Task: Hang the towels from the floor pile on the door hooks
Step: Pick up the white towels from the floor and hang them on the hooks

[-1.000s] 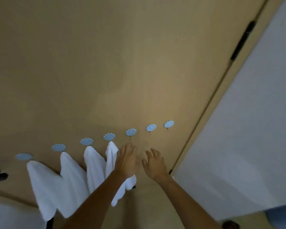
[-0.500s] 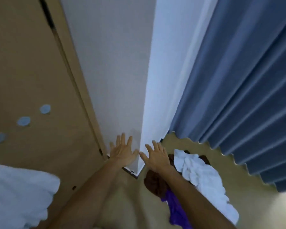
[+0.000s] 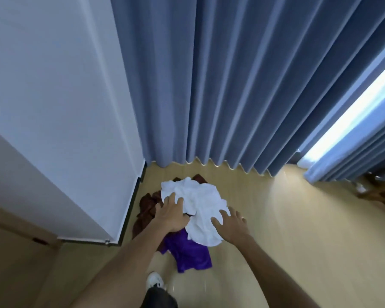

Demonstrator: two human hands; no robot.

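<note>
At lower centre, the left hand (image 3: 170,216) and right hand (image 3: 231,225) reach with spread fingers, grip wide and holding nothing, over the crumpled white towel (image 3: 198,198) topping the floor pile.

I see a blue pleated curtain (image 3: 242,85) filling the view from 11 to 2 o'clock, its hem just above the pale wood floor (image 3: 298,230). A white wall (image 3: 60,107) stands at 9 o'clock. Bright daylight (image 3: 353,112) shows at 3 o'clock. A white shoe (image 3: 155,280) sits at 6 o'clock.
</note>
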